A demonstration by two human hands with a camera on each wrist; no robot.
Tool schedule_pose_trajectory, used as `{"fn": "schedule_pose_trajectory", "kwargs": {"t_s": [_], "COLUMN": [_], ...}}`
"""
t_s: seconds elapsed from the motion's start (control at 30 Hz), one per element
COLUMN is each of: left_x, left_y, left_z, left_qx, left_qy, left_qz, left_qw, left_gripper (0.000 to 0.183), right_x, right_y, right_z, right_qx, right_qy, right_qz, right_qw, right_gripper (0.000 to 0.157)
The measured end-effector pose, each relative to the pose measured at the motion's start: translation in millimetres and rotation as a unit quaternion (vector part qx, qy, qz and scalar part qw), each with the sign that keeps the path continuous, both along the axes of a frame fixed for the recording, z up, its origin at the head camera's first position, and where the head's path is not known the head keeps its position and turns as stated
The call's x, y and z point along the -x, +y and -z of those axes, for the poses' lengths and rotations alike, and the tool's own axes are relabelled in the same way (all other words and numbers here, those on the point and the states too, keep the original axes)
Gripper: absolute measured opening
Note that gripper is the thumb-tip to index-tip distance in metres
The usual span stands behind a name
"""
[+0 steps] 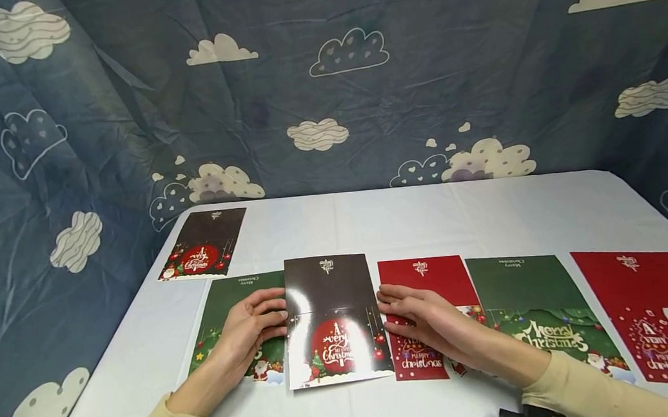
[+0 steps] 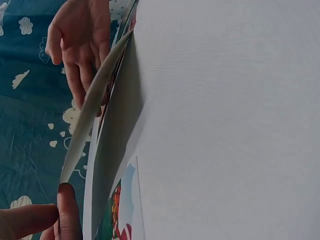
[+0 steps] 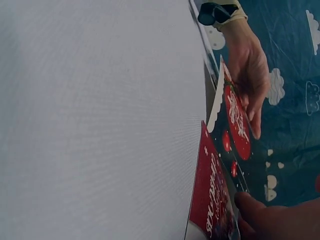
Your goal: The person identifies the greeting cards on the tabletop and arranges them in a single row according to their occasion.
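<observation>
A dark brown Christmas card [image 1: 328, 289] with a crease across its middle lies in front, its near edge slightly raised. My left hand [image 1: 253, 327] rests at its left edge, the fingers reaching toward it over a green card [image 1: 266, 281]. At the right edge, my right hand [image 1: 429, 321] touches the brown card with its fingers extended above a red card [image 1: 446, 278]. In the left wrist view the brown card's pale underside [image 2: 82, 130] is bowed up off the table. Its printed front [image 3: 235, 120] stands tilted between both hands in the right wrist view.
Another dark brown card [image 1: 207, 227] lies at the back left of the white table [image 1: 335, 228]. On the right are a green card [image 1: 520, 286] and a red card [image 1: 624, 285]. A blue curtain [image 1: 279, 96] with cloud prints hangs behind the table.
</observation>
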State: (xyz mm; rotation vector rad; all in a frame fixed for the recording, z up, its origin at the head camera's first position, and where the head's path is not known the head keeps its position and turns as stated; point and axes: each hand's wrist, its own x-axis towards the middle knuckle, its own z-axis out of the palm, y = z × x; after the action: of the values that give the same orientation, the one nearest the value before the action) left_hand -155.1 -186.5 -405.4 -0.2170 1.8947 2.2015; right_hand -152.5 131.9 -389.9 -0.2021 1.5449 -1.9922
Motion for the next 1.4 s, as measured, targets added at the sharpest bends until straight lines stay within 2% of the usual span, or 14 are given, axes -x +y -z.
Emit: {"fn": "schedule_pose_trajectory", "kwargs": {"t_s": [0.2, 0.37, 0.53, 0.7, 0.93, 1.13, 1.4], "left_x": [2.0, 5.2, 7.4, 13.5, 21.9, 29.3, 40.9], "left_y": [-2.2, -5.4, -6.1, -8.1, -14.3, -25.4, -36.6], "left_z": [-3.8, -9.8, -18.0, -25.1, -32.5, -33.8, -38.3], "left_qx": [0.013, 0.057, 0.099, 0.117, 0.106, 0.108, 0.089], "left_qy": [0.005, 0.021, 0.033, 0.035, 0.048, 0.061, 0.061], "left_qz": [-0.005, -0.014, -0.005, 0.002, 0.007, -0.004, -0.025], "left_qw": [0.9999, 0.998, 0.9946, 0.9925, 0.9932, 0.9922, 0.9938], "left_gripper": [0.042, 0.043, 0.038, 0.036, 0.04, 0.043, 0.047], "right_x": [-0.3, 0.9, 4.0, 10.5, 20.8, 29.5, 43.6], "right_y": [-1.7, -4.8, -11.0, -20.1, -28.6, -42.0, -61.0], "right_z": [-2.8, -6.0, -8.8, -10.3, -11.5, -13.3, -13.4], "right_qx": [0.011, 0.006, 0.02, 0.03, 0.062, 0.083, 0.117], "right_qy": [0.006, 0.035, 0.019, 0.014, 0.029, 0.044, 0.062], "right_qz": [0.005, -0.001, 0.016, 0.043, 0.054, 0.067, 0.075], "right_qw": [1.0, 0.999, 0.999, 0.999, 0.996, 0.993, 0.988], "right_gripper": [0.063, 0.066, 0.066, 0.066, 0.067, 0.061, 0.059]}}
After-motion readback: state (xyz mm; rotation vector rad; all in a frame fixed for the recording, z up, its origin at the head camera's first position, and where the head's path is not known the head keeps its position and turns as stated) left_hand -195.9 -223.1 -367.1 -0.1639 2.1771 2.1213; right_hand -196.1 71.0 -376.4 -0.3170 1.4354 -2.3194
